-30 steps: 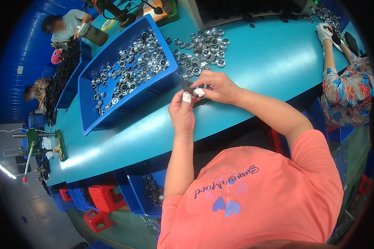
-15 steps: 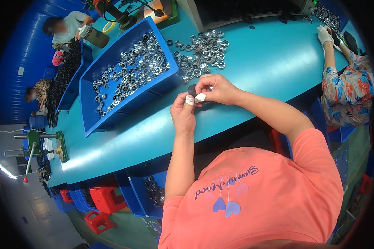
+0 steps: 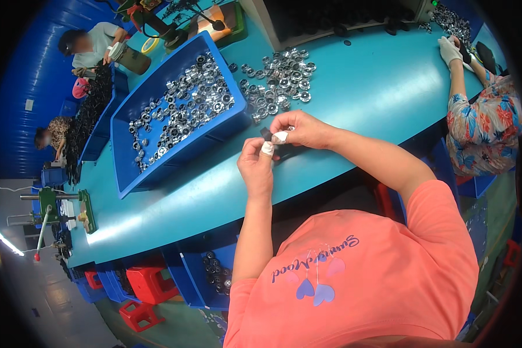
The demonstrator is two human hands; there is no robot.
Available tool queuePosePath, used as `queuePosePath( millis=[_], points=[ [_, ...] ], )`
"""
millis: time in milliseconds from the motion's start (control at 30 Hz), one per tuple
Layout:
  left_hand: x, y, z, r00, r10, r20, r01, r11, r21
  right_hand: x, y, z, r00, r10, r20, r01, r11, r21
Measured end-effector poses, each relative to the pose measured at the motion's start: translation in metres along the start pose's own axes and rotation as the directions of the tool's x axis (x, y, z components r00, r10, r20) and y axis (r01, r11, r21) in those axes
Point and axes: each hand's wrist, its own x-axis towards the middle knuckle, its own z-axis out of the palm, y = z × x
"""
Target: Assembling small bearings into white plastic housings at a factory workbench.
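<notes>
Close together over the near edge of the table, my two hands work at one small part. My left hand (image 3: 256,169) is closed, its fingertips against a small black part (image 3: 265,134) whose exact kind I cannot make out. From the other side my right hand (image 3: 307,130) pinches at the same part, fingers bent. A bit of shiny metal (image 3: 291,128) shows at the right fingers. White wrapping covers a digit on each hand. Just beyond lies a heap of shiny round metal parts (image 3: 284,75) with dark centres.
A large blue bin (image 3: 180,165) of similar parts stands at left on the teal table (image 3: 388,87). Below the table edge sits another blue bin (image 3: 188,272) by red stools (image 3: 151,284). A gloved co-worker's hand (image 3: 449,51) is far right; a green press (image 3: 86,211) stands left.
My hands stay together at the black part, with the fingers slightly shifted. The whole view has moved a little.
</notes>
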Motion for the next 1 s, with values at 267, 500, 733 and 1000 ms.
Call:
queuePosePath(
  millis=[267,500,733,1000],
  points=[
    [0.003,-0.002,-0.006,0.993,-0.085,0.077,0.097,0.982,-0.164,0.008,0.018,-0.006,0.985,-0.171,0.023,0.173,0.972,-0.16],
    [0.006,-0.007,-0.015,0.985,-0.135,0.106,0.168,0.882,-0.441,0.002,0.002,-0.009,0.992,-0.128,-0.002,0.127,0.988,0.091],
    [0.007,-0.005,-0.018,0.973,-0.212,0.089,0.226,0.814,-0.535,0.002,-0.002,-0.012,0.997,-0.079,0.003,0.074,0.948,0.309],
    [0.005,-0.004,-0.018,0.969,-0.217,0.119,0.247,0.814,-0.526,0.0,-0.003,-0.011,0.989,-0.144,-0.04,0.148,0.976,0.158]
  ],
)
